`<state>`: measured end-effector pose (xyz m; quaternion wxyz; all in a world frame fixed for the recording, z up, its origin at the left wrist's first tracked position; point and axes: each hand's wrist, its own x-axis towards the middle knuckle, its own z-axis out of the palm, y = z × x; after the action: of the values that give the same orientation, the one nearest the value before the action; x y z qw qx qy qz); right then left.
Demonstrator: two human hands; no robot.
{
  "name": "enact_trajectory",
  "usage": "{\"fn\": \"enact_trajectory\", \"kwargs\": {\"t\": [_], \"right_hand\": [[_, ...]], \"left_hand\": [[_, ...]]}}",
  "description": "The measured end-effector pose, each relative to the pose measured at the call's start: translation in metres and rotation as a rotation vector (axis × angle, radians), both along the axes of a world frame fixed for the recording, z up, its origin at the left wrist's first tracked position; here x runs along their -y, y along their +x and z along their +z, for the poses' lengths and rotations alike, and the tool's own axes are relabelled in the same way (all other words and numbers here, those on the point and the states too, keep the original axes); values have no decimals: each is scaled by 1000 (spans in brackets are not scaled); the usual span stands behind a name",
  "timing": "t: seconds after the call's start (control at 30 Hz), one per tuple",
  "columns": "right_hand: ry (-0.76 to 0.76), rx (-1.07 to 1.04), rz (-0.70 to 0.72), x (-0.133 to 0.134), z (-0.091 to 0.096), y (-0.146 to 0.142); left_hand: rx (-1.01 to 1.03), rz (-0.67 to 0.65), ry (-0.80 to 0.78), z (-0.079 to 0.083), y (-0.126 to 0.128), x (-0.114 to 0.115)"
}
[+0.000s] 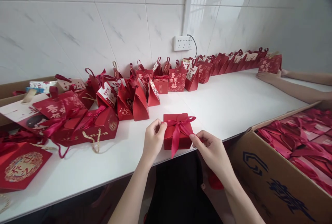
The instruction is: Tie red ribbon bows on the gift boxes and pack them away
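A small red gift box (169,142) sits at the front edge of the white table (211,108), with a red satin ribbon (178,129) tied in a bow on top. At the box's left side, my left hand (153,138) pinches the bow's left loop between thumb and fingers. My right hand (211,148) has its fingers closed on a ribbon end at the box's right front corner. One loop sticks out to the right, and a loose tail hangs down over the box's front. The ribbon inside both pinches is hidden.
Red gift boxes (177,80) with ribbon handles line the wall. Larger boxes (97,127) with rope handles crowd the left. A cardboard carton (255,179) full of ribboned red boxes stands right. Beyond it, another person's hands (269,75) hold a red box (269,64).
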<state>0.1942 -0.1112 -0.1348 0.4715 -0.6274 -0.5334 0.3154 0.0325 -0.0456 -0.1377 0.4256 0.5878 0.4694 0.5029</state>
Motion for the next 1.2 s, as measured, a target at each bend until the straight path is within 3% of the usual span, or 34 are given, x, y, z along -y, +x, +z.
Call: {"fn": "enact_trajectory", "kwargs": {"t": [0.17, 0.37, 0.5, 0.67, 0.77, 0.97, 1.1, 1.2], "right_hand": [[2, 6, 46, 11, -5, -2], [-240, 72, 404, 24, 10, 36], [-169, 12, 129, -11, 23, 55], [-278, 115, 152, -56, 24, 33], [-188, 61, 159, -56, 17, 19], [59, -417, 126, -35, -6, 7], [36, -631, 116, -32, -21, 3], [-48, -680, 110, -34, -31, 10]], "left_hand": [[44, 73, -15, -3, 3, 3], [46, 27, -40, -3, -2, 6], [16, -42, -52, 0, -6, 4], [-64, -45, -83, 5, -7, -1], [-47, -21, -62, 3, -5, 1], [75, 54, -60, -8, -1, 11], [99, 74, -57, -10, 2, 11], [99, 53, -71, -10, 0, 9]]}}
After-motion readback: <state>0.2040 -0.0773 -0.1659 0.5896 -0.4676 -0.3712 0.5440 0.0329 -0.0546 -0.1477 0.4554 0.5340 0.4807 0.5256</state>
